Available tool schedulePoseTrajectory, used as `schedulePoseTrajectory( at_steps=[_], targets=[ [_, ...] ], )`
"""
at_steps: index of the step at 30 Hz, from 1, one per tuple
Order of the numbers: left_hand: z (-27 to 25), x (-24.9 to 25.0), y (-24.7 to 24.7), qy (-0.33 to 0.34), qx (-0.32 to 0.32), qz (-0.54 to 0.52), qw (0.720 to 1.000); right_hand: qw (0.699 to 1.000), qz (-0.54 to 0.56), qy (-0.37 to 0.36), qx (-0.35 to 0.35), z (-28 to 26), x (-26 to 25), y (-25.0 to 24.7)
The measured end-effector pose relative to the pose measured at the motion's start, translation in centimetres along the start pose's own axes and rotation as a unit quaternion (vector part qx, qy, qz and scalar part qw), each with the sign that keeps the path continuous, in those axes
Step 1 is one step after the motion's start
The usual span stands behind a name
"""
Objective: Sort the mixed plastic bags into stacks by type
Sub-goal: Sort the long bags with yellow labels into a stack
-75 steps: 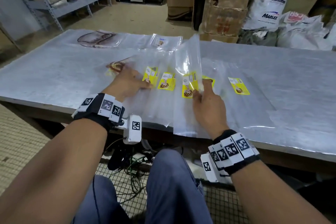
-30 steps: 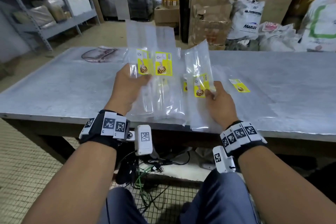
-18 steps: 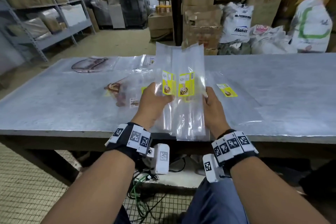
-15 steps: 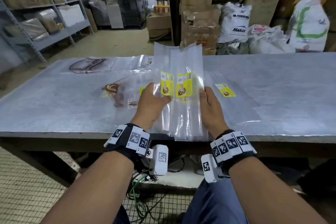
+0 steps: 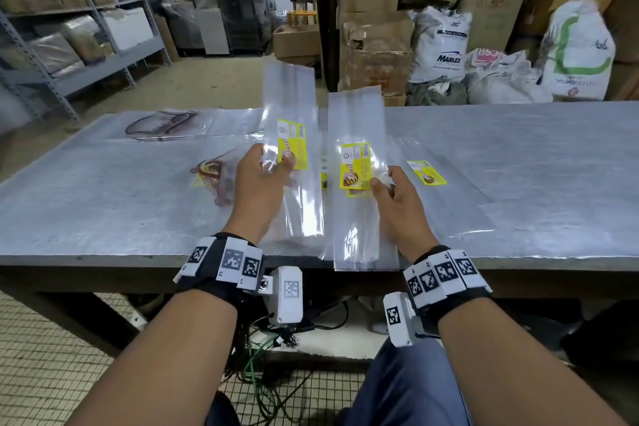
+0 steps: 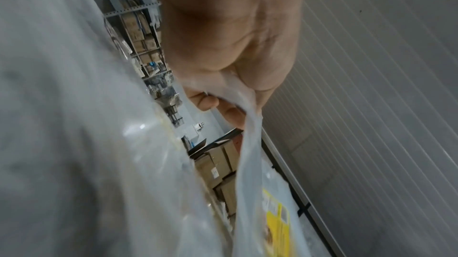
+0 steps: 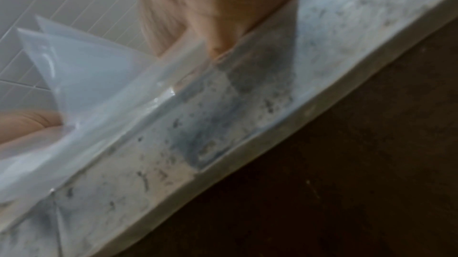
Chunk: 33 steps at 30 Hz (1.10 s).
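Note:
Above the near edge of the grey table (image 5: 103, 211), each hand holds clear plastic bags with yellow labels upright. My left hand (image 5: 264, 176) grips a small bunch of yellow-label bags (image 5: 294, 107) by the left side; in the left wrist view the left hand (image 6: 230, 77) pinches the film (image 6: 250, 143). My right hand (image 5: 387, 183) pinches another yellow-label bag (image 5: 356, 135) at its label; the right wrist view shows blurred film (image 7: 94, 93) over the table edge. One more yellow-label bag (image 5: 427, 173) lies flat to the right. Bags with brown print (image 5: 211, 171) lie to the left.
A larger clear bag with a dark outline print (image 5: 159, 124) lies at the table's far left. Cardboard boxes (image 5: 373, 55) and white sacks (image 5: 442, 45) stand behind the table. Metal shelving (image 5: 69, 28) lines the left wall. Cables (image 5: 273, 349) hang under the table.
The two hands had brought their bags together into one bunch; now they have drawn apart, the left bunch raised higher and the right bag shifted to the right.

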<state>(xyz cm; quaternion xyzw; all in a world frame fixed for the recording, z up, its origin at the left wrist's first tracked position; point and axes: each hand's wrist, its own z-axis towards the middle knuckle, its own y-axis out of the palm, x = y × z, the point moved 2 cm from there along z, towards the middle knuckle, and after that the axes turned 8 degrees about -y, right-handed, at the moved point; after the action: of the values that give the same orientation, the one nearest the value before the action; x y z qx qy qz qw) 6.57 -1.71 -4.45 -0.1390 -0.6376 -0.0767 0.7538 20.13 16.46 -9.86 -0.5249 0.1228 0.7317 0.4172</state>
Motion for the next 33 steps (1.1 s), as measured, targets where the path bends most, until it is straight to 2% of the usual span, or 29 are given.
schedulePoseTrajectory(
  at_steps=[3,7,10,14,17,21,25,27,30,33],
  targets=[
    [0.6,1.2,-1.2,0.013,0.012,-0.039,0.999,1.000,-0.003,-0.003,-0.004,0.0,-0.1,0.0],
    [-0.2,2.2,0.1,0.015,-0.041,-0.088,0.995,1.000,0.023,0.001,-0.003,-0.1,-0.3,0.1],
    [-1.5,1.1,2.5,0.006,-0.087,-0.022,0.996,0.999,0.051,-0.005,0.000,-0.4,-0.9,0.0],
    [-2.6,-1.1,4.9,0.001,-0.097,0.096,0.991,0.995,0.092,-0.021,0.020,-0.6,-1.2,-0.3],
    [-2.6,-1.1,5.8,-0.028,-0.107,0.137,0.984,0.993,0.112,-0.023,0.020,-0.5,-1.8,-0.7],
    [-2.8,-0.2,6.7,-0.036,-0.120,0.074,0.989,0.990,0.129,-0.053,0.019,-0.2,-3.7,-1.1],
    [-3.2,0.8,7.1,-0.032,-0.103,0.040,0.993,0.989,0.145,0.021,0.017,0.8,-4.7,-1.3],
    [-3.1,0.4,7.1,-0.022,-0.113,0.050,0.992,0.988,0.156,0.005,0.020,1.4,-5.1,-1.4],
    [-3.0,0.2,6.4,0.003,-0.137,0.121,0.983,0.993,0.104,-0.042,0.032,1.9,-5.0,-1.1],
    [-1.8,0.6,3.9,0.023,-0.100,0.207,0.973,0.998,0.021,-0.056,0.013,2.0,-3.7,-1.0]
  ],
)
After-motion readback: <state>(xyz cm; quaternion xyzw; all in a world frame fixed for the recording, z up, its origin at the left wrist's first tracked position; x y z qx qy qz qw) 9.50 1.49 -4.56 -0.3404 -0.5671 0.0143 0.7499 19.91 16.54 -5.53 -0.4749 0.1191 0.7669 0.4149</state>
